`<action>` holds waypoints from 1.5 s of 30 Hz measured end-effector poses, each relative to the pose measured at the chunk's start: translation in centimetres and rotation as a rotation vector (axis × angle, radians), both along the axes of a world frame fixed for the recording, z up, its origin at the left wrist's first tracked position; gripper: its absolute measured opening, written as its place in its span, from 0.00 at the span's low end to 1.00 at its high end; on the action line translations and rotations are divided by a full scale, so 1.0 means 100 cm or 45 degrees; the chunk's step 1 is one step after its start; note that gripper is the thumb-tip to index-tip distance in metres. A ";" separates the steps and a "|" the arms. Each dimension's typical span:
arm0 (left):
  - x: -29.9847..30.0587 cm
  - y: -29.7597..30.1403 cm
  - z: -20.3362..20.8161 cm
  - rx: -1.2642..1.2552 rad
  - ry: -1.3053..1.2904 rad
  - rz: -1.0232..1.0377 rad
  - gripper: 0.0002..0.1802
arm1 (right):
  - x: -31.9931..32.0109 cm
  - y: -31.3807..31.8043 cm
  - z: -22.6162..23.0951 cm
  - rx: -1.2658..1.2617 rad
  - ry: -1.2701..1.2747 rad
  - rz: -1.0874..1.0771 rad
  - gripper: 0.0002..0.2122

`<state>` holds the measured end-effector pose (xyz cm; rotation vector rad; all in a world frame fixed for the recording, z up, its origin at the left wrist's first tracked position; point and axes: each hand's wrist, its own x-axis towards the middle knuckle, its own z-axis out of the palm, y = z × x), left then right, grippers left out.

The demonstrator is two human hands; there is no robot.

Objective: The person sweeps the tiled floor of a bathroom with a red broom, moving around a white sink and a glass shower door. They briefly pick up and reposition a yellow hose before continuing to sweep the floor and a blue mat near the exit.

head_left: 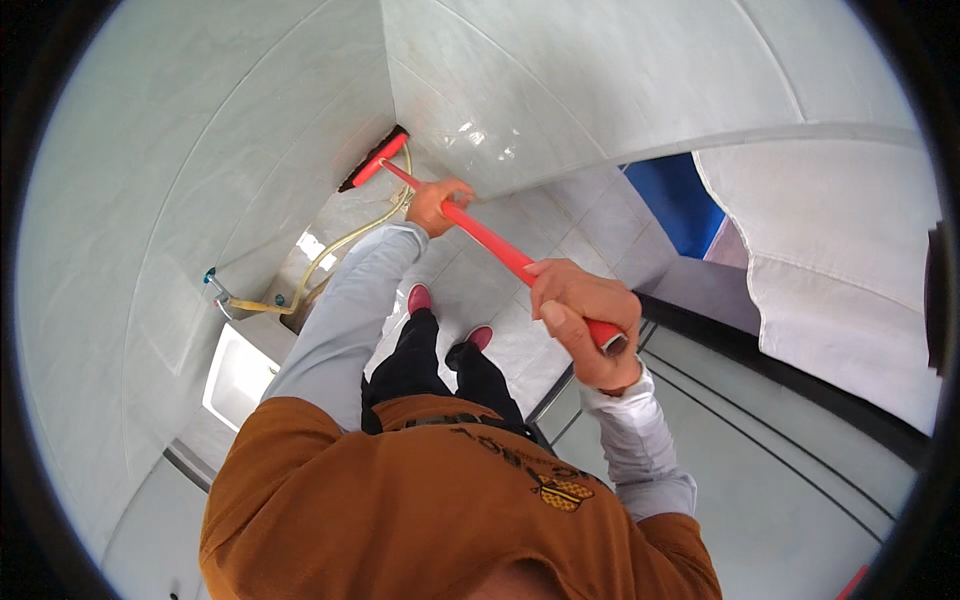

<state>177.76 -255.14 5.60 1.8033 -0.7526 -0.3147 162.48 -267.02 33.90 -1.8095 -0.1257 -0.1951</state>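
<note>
A red push broom (500,250) with dark bristles slants across the view, its head at the far left by the corner of two tiled walls. My left hand (435,207) is closed around the handle a little way up from the broom head. Nearer to me on the right, my right hand (588,318) grips the handle close to its open end. The bristles lie against the foot of the left wall, beside a yellow hose (345,240) on the floor.
The hose runs from a wall tap (215,285) above a white sink (232,375) on the left. A white curtain (840,290) hangs at the right, near a blue panel or object (683,205). Dark rails (800,385) edge the floor at the lower right.
</note>
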 end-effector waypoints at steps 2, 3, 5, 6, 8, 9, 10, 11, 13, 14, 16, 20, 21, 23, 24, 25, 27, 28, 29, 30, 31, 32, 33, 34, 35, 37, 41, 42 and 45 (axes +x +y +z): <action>-0.001 -0.004 0.002 0.241 0.099 -0.214 0.07 | 0.001 -0.003 0.007 0.014 0.098 -0.128 0.11; -0.001 -0.006 0.003 0.230 0.095 -0.277 0.07 | -0.001 -0.009 0.014 -0.023 0.125 -0.148 0.11; -0.005 -0.009 0.007 0.203 -0.015 -0.190 0.07 | -0.002 -0.019 0.027 0.121 0.016 -0.132 0.12; -0.002 -0.010 0.008 0.143 -0.082 -0.179 0.06 | 0.000 -0.022 0.029 0.243 -0.127 -0.126 0.12; 0.007 -0.011 0.010 0.280 -0.038 0.031 0.08 | 0.007 -0.024 0.028 0.254 -0.051 -0.026 0.08; 0.011 -0.010 0.009 0.301 -0.019 0.123 0.08 | 0.014 -0.021 0.022 0.119 0.093 -0.062 0.08; 0.014 -0.010 0.008 0.270 0.028 0.082 0.08 | 0.017 -0.019 0.020 -0.038 0.162 -0.039 0.09; 0.017 -0.010 0.006 0.235 0.057 0.041 0.08 | 0.024 -0.017 0.014 0.002 0.057 0.133 0.08; 0.017 -0.011 0.004 0.312 0.184 -0.043 0.08 | 0.027 -0.016 0.014 0.053 0.032 0.044 0.08; 0.015 -0.010 0.003 0.185 0.081 -0.172 0.09 | 0.027 -0.018 0.016 0.035 0.101 0.048 0.08; 0.011 -0.011 0.004 -0.013 -0.166 -0.326 0.10 | 0.023 -0.025 0.025 0.055 0.125 -0.009 0.08; 0.011 -0.007 0.013 0.235 0.007 -0.142 0.10 | 0.018 -0.031 0.031 0.300 -0.069 -0.009 0.08; 0.012 -0.005 0.015 0.268 0.065 -0.069 0.09 | 0.018 -0.029 0.028 0.166 -0.013 -0.007 0.08; 0.010 -0.002 0.016 0.227 0.149 0.090 0.06 | 0.020 -0.021 0.015 -0.017 0.150 0.189 0.07; 0.006 -0.003 0.015 0.166 0.109 0.040 0.06 | 0.019 -0.019 0.012 0.076 0.054 0.147 0.08; 0.002 -0.004 0.015 0.229 0.161 0.003 0.07 | 0.018 -0.017 0.009 0.125 0.034 0.131 0.08; -0.013 -0.010 0.014 0.133 0.196 -0.138 0.07 | 0.013 -0.020 0.012 0.165 -0.038 0.070 0.09; -0.020 -0.013 0.013 0.103 0.106 -0.125 0.07 | 0.009 -0.023 0.018 0.127 0.037 0.054 0.09; -0.028 -0.016 0.015 0.120 0.059 -0.142 0.07 | 0.005 -0.028 0.027 0.149 0.034 0.055 0.10; -0.034 -0.014 0.016 0.190 0.028 -0.149 0.07 | 0.001 -0.034 0.036 0.139 0.047 0.099 0.10; -0.040 -0.010 0.018 0.083 -0.040 -0.057 0.07 | -0.001 -0.038 0.045 0.228 0.003 0.166 0.11; -0.045 -0.002 0.020 0.118 -0.041 -0.033 0.07 | -0.002 -0.039 0.050 0.283 -0.017 0.265 0.11; -0.049 0.011 0.022 0.090 -0.099 0.054 0.07 | -0.002 -0.036 0.053 0.380 -0.039 0.267 0.12; -0.053 0.025 0.023 0.053 -0.180 0.141 0.07 | 0.000 -0.031 0.052 0.317 -0.016 0.318 0.12; -0.056 0.043 0.022 0.084 -0.112 0.207 0.08 | 0.001 -0.022 0.047 0.297 0.006 0.274 0.11; -0.058 0.088 0.012 0.286 -0.038 0.294 0.10 | 0.005 0.006 0.024 0.249 0.067 0.240 0.10; -0.073 0.109 -0.026 0.400 -0.012 0.237 0.09 | -0.002 0.024 -0.013 0.319 0.275 0.284 0.08; -0.076 0.100 -0.035 0.384 -0.022 0.222 0.08 | -0.007 0.020 -0.017 0.275 0.215 0.265 0.08; -0.076 0.061 -0.042 0.203 0.021 0.231 0.07 | -0.022 0.001 -0.012 0.158 0.174 0.198 0.07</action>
